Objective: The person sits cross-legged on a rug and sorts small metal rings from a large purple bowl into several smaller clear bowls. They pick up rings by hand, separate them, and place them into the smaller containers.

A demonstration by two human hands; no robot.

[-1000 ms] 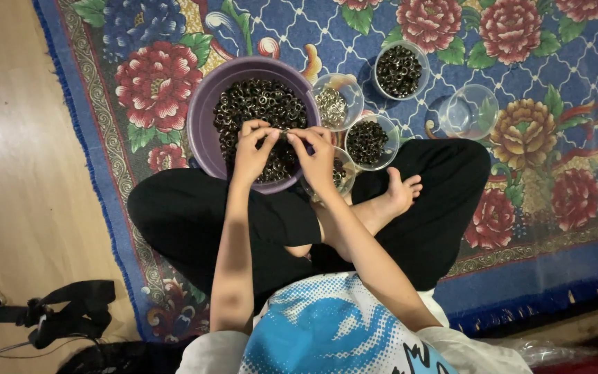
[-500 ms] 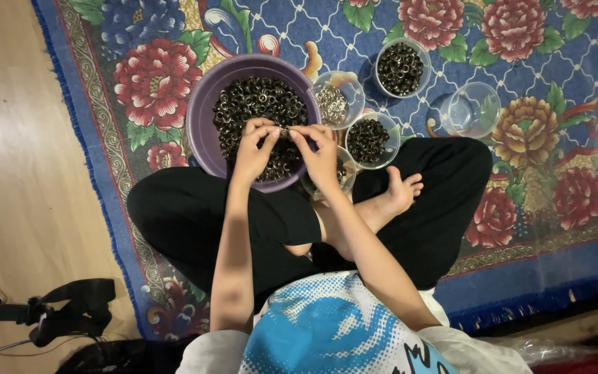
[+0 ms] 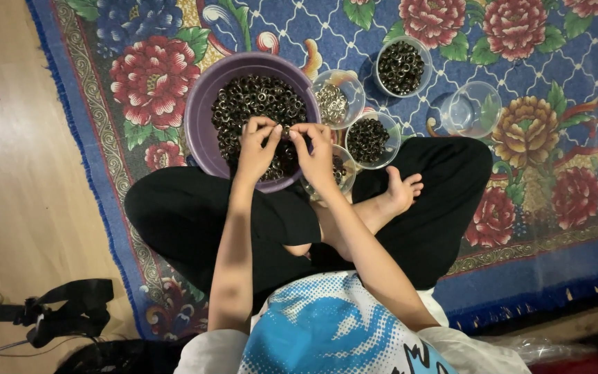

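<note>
Both hands are up over the purple basin (image 3: 202,118) of small dark metal rings — left hand (image 3: 257,147) and right hand (image 3: 316,154) nearly meeting, fingertips pinched together on one little ring (image 3: 286,132) between them. The basin sits on the floral rug (image 3: 555,180), just past the crossed legs. Clear tubs to the right — one ring-filled tub (image 3: 368,140) sits right beside the hands.

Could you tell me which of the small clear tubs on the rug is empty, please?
The clear tub farthest right, standing apart on the rug; the other tubs hold small rings.
</note>
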